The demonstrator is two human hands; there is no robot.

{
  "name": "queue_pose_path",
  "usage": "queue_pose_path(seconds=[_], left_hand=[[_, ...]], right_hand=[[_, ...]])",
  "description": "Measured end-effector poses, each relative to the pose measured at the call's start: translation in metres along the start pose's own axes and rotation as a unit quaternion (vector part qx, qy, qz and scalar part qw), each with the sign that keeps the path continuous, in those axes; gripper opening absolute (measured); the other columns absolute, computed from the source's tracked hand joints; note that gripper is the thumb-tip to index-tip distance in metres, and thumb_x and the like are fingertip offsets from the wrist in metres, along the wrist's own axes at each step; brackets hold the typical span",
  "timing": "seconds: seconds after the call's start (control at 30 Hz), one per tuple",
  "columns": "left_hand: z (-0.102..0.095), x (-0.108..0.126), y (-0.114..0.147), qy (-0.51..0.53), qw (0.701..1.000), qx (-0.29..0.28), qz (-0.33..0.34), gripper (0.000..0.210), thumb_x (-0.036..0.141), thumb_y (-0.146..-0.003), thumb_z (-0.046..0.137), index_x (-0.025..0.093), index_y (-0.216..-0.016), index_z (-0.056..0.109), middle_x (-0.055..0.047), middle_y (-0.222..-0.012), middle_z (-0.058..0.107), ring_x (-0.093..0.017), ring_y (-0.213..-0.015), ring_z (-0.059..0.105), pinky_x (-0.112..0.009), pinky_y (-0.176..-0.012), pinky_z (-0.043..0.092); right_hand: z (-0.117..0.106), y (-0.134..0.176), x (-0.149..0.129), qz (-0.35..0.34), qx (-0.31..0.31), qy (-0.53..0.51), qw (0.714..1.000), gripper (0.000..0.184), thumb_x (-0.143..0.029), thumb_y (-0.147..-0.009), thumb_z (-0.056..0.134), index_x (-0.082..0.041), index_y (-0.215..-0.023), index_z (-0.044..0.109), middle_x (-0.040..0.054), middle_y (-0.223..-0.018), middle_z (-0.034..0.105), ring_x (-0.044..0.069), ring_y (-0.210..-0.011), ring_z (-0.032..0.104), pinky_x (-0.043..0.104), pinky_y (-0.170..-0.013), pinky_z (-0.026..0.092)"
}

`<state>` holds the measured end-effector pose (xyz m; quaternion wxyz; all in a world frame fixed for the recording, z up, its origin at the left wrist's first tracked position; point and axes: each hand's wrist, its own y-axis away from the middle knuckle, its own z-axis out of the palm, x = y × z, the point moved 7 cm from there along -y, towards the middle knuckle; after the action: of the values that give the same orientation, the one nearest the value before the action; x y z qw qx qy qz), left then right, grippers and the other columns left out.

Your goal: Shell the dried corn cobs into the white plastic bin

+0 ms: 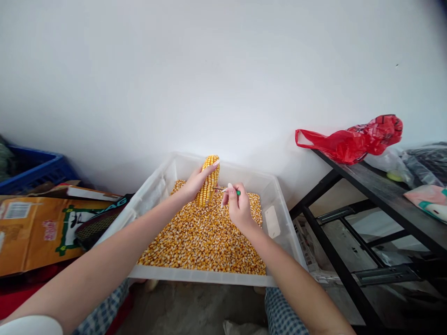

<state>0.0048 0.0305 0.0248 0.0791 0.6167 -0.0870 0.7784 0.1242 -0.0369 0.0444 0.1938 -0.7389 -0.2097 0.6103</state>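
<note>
My left hand (197, 182) is closed around an ear of corn (209, 181), which it holds tilted over a plastic bin. The ear is yellow and its rows of kernels show on the side facing me. In my right hand (238, 204) is a screwdriver (238, 192) with a green handle and a thin metal shaft. Its tip points left and meets, or nearly meets, the ear's right side; exact contact is too small to tell. Loose corn kernels (206, 237) fill much of the translucent bin (209, 275) below both hands.
A black metal frame (380, 186) stands on the right, with a red plastic bag (359, 139) and other bags on top. At left lie a cardboard box (35, 232) and a blue crate (38, 167). A white wall (209, 83) rises right behind the bin.
</note>
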Motion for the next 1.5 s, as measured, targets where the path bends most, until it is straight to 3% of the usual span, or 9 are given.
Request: queue_pose_path(seconds=[0.3, 0.67, 0.83, 0.9, 1.1, 1.2, 1.4, 1.5], left_hand=[[0.003, 0.002, 0.003, -0.030, 0.999, 0.010, 0.012, 0.044, 0.054, -0.070, 0.057, 0.018, -0.096, 0.050, -0.001, -0.064, 0.058, -0.017, -0.054, 0.059, -0.026, -0.047, 0.046], [0.004, 0.027, 0.012, -0.196, 0.972, 0.053, 0.119, 0.044, 0.053, -0.072, 0.053, 0.015, -0.094, 0.058, -0.001, -0.070, 0.059, -0.017, -0.067, 0.055, -0.025, -0.062, 0.044], [0.021, 0.031, 0.019, -0.246, 0.957, -0.018, 0.154, 0.043, 0.049, -0.069, 0.058, 0.016, -0.096, 0.059, -0.003, -0.086, 0.064, -0.022, -0.083, 0.057, -0.028, -0.074, 0.044], [0.023, 0.026, 0.018, -0.231, 0.962, -0.033, 0.144, 0.041, 0.049, -0.068, 0.058, 0.016, -0.094, 0.059, -0.003, -0.084, 0.064, -0.022, -0.080, 0.058, -0.028, -0.071, 0.045], [0.012, 0.008, 0.007, -0.075, 0.996, -0.036, 0.040, 0.039, 0.055, -0.073, 0.051, 0.017, -0.082, 0.051, -0.001, -0.057, 0.056, -0.016, -0.048, 0.056, -0.026, -0.045, 0.043], [0.010, 0.007, 0.005, -0.026, 0.999, -0.041, 0.016, 0.039, 0.055, -0.073, 0.052, 0.017, -0.078, 0.050, -0.001, -0.055, 0.056, -0.017, -0.049, 0.057, -0.026, -0.045, 0.045], [0.008, -0.003, 0.002, -0.021, 0.998, -0.057, -0.027, 0.042, 0.058, -0.071, 0.051, 0.017, -0.080, 0.053, -0.004, -0.060, 0.059, -0.020, -0.051, 0.059, -0.029, -0.044, 0.046], [0.006, -0.004, 0.001, -0.024, 0.998, -0.053, -0.026, 0.042, 0.058, -0.071, 0.051, 0.017, -0.079, 0.053, -0.003, -0.060, 0.059, -0.020, -0.051, 0.059, -0.030, -0.044, 0.046]], right_hand=[[0.006, 0.004, -0.003, -0.061, -0.053, 0.079, 0.994, 0.018, -0.032, -0.088, 0.036, -0.020, -0.078, 0.045, -0.0033, -0.058, 0.047, 0.010, -0.051, 0.046, 0.023, -0.055, 0.037], [0.001, -0.002, 0.005, 0.037, -0.005, -0.055, 0.998, 0.026, -0.043, -0.087, 0.035, -0.020, -0.077, 0.042, -0.0069, -0.048, 0.040, 0.007, -0.039, 0.038, 0.018, -0.040, 0.032], [-0.004, -0.007, 0.018, 0.087, 0.008, -0.092, 0.992, 0.030, -0.049, -0.086, 0.036, -0.021, -0.075, 0.042, -0.0084, -0.044, 0.038, 0.006, -0.034, 0.036, 0.017, -0.035, 0.030], [-0.007, -0.011, 0.025, 0.107, 0.009, -0.103, 0.989, 0.033, -0.052, -0.084, 0.036, -0.021, -0.074, 0.042, -0.0090, -0.042, 0.037, 0.006, -0.032, 0.035, 0.016, -0.032, 0.029], [-0.004, -0.014, 0.032, 0.146, 0.006, -0.150, 0.978, 0.038, -0.056, -0.082, 0.037, -0.020, -0.072, 0.042, -0.0091, -0.039, 0.038, 0.005, -0.029, 0.034, 0.016, -0.030, 0.028], [0.002, -0.012, 0.032, 0.159, -0.006, -0.164, 0.974, 0.038, -0.056, -0.082, 0.038, -0.020, -0.073, 0.043, -0.0083, -0.041, 0.041, 0.006, -0.030, 0.037, 0.017, -0.031, 0.030], [-0.014, -0.014, 0.024, 0.120, 0.073, -0.150, 0.979, 0.038, -0.054, -0.084, 0.035, -0.019, -0.073, 0.044, -0.0076, -0.043, 0.041, 0.006, -0.034, 0.039, 0.017, -0.035, 0.033], [-0.013, -0.015, 0.017, 0.108, 0.056, -0.136, 0.983, 0.036, -0.052, -0.085, 0.034, -0.020, -0.074, 0.043, -0.0078, -0.044, 0.041, 0.006, -0.035, 0.039, 0.018, -0.037, 0.033]])
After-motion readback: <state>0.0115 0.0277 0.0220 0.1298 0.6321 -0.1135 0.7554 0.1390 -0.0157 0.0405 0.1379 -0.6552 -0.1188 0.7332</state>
